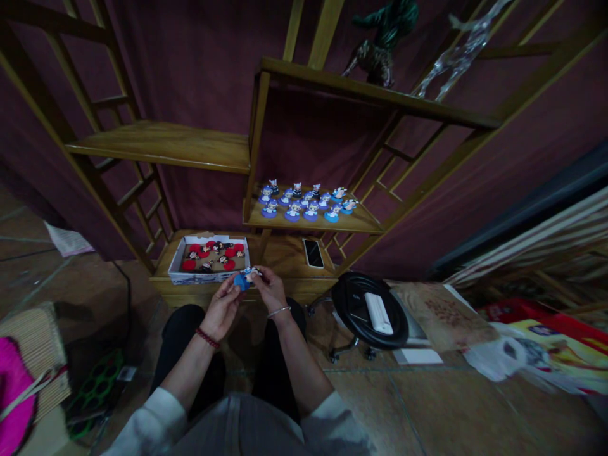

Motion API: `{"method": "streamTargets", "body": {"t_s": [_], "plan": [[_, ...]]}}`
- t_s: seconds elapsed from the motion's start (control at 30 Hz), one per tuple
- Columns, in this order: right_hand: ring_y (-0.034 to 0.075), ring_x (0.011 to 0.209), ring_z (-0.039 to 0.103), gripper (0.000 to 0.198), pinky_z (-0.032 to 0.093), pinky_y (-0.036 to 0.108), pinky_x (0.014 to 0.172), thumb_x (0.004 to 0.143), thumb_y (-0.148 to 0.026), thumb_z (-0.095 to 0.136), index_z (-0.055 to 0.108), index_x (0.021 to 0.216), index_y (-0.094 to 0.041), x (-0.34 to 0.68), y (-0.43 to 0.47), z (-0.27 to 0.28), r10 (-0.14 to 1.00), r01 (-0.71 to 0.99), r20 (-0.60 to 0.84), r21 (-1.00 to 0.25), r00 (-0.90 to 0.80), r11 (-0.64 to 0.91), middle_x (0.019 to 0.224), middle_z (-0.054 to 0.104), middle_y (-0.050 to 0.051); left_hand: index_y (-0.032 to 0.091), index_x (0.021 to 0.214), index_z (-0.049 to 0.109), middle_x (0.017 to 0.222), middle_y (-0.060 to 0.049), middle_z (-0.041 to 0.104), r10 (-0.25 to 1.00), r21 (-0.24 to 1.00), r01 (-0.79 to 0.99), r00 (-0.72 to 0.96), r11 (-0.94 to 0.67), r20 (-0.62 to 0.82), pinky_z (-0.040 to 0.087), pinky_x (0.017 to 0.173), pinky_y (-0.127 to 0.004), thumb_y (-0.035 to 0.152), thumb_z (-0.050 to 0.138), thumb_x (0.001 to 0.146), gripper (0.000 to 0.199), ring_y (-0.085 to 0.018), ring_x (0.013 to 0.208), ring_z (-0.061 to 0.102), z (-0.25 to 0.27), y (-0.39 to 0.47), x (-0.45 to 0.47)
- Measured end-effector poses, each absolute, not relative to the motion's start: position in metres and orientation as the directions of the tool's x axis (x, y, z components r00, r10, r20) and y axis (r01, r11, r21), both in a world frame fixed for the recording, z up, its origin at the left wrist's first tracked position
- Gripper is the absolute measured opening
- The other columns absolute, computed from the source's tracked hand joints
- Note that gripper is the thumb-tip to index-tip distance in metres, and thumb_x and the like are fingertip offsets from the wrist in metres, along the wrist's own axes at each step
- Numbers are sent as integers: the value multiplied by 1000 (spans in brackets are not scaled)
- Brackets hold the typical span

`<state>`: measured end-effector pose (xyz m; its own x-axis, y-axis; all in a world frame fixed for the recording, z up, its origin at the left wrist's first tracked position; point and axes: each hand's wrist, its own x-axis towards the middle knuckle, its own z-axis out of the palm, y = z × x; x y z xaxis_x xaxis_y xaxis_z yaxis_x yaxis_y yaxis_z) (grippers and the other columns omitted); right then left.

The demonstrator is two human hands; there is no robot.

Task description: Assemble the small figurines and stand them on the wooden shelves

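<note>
A small figurine (244, 280) with a blue round base and a white-and-blue body is held between my two hands, above my knees. My left hand (223, 309) pinches its base. The fingers of my right hand (270, 290) close on its upper part. Just behind my hands a shallow white box (177, 266) holds several figurines with red round bases, lying on their sides. On the raised shelf (313, 222) several purple-based and blue-based figurines (293, 212) stand in rows, with a few dark ones at the back.
A phone (313, 253) lies on the low wooden shelf. At the right is a black wheeled stool (349, 297) with a white oblong object (379, 313) on it. Bags (503, 351) lie farther right. Dark and clear statues stand on the upper shelf. A pink item (16, 386) is at lower left.
</note>
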<state>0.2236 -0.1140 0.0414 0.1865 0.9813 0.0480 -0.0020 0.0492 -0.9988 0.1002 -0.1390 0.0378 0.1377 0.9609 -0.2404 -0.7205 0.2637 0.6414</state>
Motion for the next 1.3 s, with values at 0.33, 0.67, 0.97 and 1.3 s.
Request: {"method": "streamTargets", "body": {"t_s": [0.33, 0.67, 0.97, 1.3], "plan": [[15, 72, 60, 35, 49, 24, 58, 65, -42, 59, 61, 90, -18, 224, -118, 49, 977, -1, -32, -999, 209, -33, 81, 66, 2, 23, 99, 62, 104, -1, 62, 961, 629, -729, 158, 269, -227, 43, 80, -24, 12, 69, 62, 39, -13, 94, 56, 38, -140, 99], [15, 70, 59, 36, 46, 21, 53, 61, -43, 63, 62, 86, -17, 222, -120, 57, 967, -82, -58, -996, 248, -38, 78, 66, 1, 18, 93, 64, 92, 0, 65, 960, 592, -760, 158, 267, -230, 42, 82, -22, 10, 67, 64, 30, -10, 86, 58, 34, -139, 99], [14, 66, 58, 36, 45, 20, 48, 61, -41, 64, 62, 88, -18, 221, -122, 53, 969, -124, -87, -991, 230, -60, 75, 65, 1, 15, 92, 65, 90, -3, 67, 946, 587, -748, 182, 310, -269, 43, 80, -22, 8, 64, 67, 26, -10, 80, 60, 41, -142, 100], [14, 64, 59, 35, 47, 21, 48, 61, -39, 64, 62, 88, -17, 220, -121, 51, 971, -158, -108, -985, 211, -75, 74, 65, 1, 9, 73, 65, 74, -6, 67, 904, 497, -796, 138, 344, -404, 50, 72, -23, 10, 55, 76, 10, -11, 69, 62, 39, -139, 102]]}}
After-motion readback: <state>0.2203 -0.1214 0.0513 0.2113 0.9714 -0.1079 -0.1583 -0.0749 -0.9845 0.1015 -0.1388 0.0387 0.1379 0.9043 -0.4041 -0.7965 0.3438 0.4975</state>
